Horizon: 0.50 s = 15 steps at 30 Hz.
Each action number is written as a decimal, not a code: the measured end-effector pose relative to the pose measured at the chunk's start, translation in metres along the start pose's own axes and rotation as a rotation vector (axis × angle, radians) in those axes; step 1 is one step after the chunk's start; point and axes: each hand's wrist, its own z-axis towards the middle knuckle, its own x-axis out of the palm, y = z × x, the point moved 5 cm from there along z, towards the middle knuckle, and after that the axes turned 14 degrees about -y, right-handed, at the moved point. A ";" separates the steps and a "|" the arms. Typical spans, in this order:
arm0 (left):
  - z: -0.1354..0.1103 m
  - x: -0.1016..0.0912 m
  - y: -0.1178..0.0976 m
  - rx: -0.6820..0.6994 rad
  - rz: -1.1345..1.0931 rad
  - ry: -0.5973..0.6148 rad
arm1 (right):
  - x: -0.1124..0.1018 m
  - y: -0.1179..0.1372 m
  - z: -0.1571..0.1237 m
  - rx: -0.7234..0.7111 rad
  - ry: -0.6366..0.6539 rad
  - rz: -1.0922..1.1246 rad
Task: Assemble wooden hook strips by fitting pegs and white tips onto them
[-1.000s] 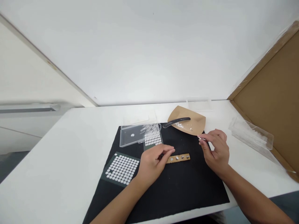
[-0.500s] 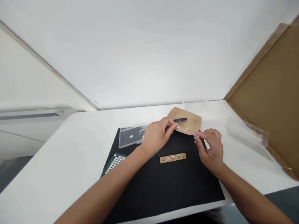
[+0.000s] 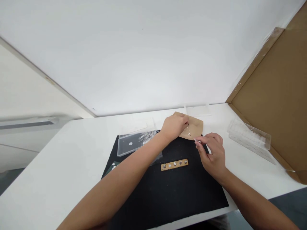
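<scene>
Over brown paper (image 3: 197, 126) is the left hand (image 3: 174, 126), grip unclear; the right hand (image 3: 213, 155) pinches a small piece (image 3: 197, 141).

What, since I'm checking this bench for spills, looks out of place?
Small white bits lie loose on the brown paper near the left hand; their uneven scatter looks spilled, though it may be deliberate.

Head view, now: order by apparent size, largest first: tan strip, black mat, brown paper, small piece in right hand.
1. Black mat
2. Brown paper, partly hidden by the left hand
3. Tan strip
4. Small piece in the right hand, only partly visible
</scene>
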 end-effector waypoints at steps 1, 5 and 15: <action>0.000 -0.001 0.001 -0.009 -0.002 -0.009 | 0.000 0.000 0.000 0.004 0.000 -0.002; -0.010 -0.011 0.003 -0.041 -0.024 -0.056 | 0.001 0.000 0.001 0.003 0.008 -0.005; -0.089 -0.070 -0.017 0.060 -0.681 -0.001 | 0.011 0.014 -0.005 -0.066 0.109 0.074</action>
